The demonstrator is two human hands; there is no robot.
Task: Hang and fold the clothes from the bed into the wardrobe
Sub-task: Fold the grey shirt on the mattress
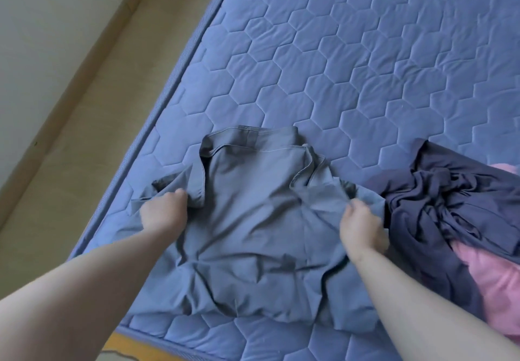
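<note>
Grey collared cotton shirt (247, 220) spread flat on blue hexagon-quilted mattress (365, 65), near edge. Left hand (164, 211) and right hand (361, 227) each pinch a sleeve, fingers clamped. Dark navy crumpled garment (439, 205) just right.

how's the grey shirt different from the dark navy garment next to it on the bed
The grey shirt lies spread nearly flat on the mattress; the dark navy garment is bunched in a crumpled heap. The grey shirt is lighter, the navy one much darker. The left hand and right hand each grip a side of the grey shirt; no hand touches the navy garment, which lies against pink fabric. Both rest on the mattress.
</note>
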